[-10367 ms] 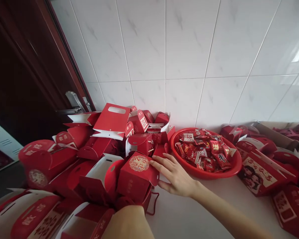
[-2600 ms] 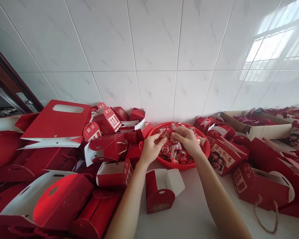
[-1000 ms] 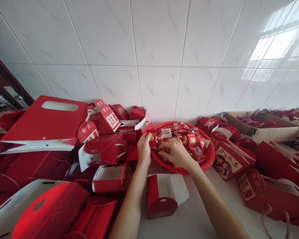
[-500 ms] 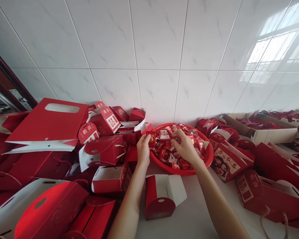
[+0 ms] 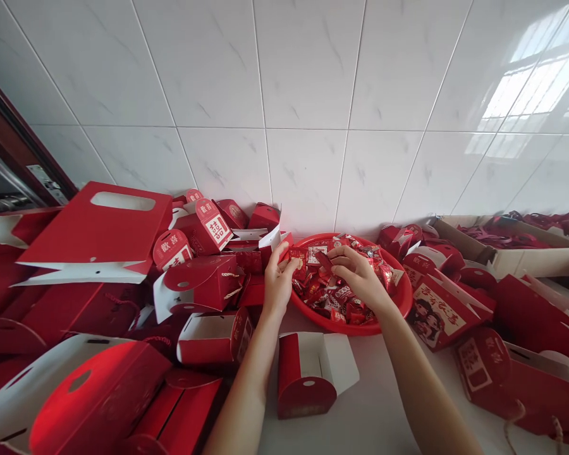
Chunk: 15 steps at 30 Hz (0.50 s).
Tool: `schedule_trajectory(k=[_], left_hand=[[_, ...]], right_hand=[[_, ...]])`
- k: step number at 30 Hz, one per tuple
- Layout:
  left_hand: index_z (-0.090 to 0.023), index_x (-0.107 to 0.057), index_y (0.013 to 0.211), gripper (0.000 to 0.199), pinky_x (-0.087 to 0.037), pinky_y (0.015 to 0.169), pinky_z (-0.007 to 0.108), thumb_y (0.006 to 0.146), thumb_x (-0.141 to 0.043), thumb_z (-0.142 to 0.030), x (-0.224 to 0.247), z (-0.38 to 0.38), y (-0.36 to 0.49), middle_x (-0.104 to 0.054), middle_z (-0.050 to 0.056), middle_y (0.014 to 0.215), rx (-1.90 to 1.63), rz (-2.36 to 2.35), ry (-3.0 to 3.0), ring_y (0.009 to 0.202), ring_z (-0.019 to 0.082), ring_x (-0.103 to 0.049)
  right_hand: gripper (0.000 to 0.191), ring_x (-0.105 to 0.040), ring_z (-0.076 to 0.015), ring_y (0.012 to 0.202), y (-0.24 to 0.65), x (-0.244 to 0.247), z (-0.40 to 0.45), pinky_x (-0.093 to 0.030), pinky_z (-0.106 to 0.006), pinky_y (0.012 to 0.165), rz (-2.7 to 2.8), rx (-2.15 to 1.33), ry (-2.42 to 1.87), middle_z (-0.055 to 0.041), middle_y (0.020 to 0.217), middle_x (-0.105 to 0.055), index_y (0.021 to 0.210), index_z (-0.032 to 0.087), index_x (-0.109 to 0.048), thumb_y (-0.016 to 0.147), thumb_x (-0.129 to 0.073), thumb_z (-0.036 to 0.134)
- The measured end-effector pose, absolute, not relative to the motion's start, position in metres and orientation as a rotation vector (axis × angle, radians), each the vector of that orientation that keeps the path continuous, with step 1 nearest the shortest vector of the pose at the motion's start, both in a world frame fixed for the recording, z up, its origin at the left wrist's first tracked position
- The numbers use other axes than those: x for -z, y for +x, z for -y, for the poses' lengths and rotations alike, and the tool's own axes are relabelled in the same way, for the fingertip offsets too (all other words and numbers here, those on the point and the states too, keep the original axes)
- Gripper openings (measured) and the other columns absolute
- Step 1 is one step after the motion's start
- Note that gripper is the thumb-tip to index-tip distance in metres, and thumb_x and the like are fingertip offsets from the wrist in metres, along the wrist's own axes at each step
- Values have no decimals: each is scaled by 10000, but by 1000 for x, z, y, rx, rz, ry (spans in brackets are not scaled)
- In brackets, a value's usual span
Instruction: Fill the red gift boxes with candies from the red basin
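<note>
A round red basket (image 5: 398,303) stands against the tiled wall, filled with wrapped candies (image 5: 344,294) in red, white and gold. My left hand (image 5: 279,278) is at the basket's left edge, with thumb and fingers closed on a red candy packet (image 5: 298,255). Over the middle of the candies, my right hand (image 5: 355,272) pinches a small dark red packet (image 5: 323,259) between thumb and fingers. Nearer to me, between my forearms, an open red box (image 5: 306,395) with a white inside rests on the pale table (image 5: 341,430).
Red gift boxes, some open, are piled on the left (image 5: 99,234). More printed red boxes (image 5: 448,309) lie on the right. Behind them, a cardboard box (image 5: 531,260) holds dark red ribbons.
My left hand has turned, its fingers now curling higher over the packet. My right hand has shifted slightly right, and the whole view has swung a little.
</note>
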<state>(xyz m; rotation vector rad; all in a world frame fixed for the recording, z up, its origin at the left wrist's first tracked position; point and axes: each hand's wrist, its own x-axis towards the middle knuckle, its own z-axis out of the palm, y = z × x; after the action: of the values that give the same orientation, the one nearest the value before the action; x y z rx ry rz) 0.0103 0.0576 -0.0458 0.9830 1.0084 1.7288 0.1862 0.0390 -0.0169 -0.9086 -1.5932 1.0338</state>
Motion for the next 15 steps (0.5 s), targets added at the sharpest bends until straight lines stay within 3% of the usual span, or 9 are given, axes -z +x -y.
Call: schedule_trajectory(k=[3,6,9,15], left_hand=[[-277,-732,1138,436,-522,925,323,708,-761,-216,45,-56,11,-752,34,1181,-1730,-1020,1118,982,209,-705],[-244,-804,916,207,-506,970,349,725,-723,-254,44,-55,13,-791,46,1038,-1651,-1058,1186,1032,252,-702],[-239,-817,853,210,-521,937,363,712,-661,-244,44,-54,15,-799,50,947,-1609,-1052,1177,995,266,-711],[-223,-820,929,271,-529,770,310,680,-724,-270,40,-49,16,-755,26,829,-1497,-968,1293,794,218,-682]], right_hand=[[191,-593,-131,598,188,16,-39,-513,-293,625,1618,-1021,-885,17,768,-656,990,219,-611,816,-561,282],[193,-643,-156,698,188,16,-39,-535,-302,667,1662,-959,-877,-30,887,-716,975,213,-665,826,-560,277],[207,-686,-195,852,188,17,-40,-547,-310,720,1695,-885,-878,-53,976,-749,970,210,-706,840,-557,273],[219,-666,-190,689,189,18,-43,-534,-327,661,1594,-896,-927,-34,784,-732,974,211,-725,890,-592,363]])
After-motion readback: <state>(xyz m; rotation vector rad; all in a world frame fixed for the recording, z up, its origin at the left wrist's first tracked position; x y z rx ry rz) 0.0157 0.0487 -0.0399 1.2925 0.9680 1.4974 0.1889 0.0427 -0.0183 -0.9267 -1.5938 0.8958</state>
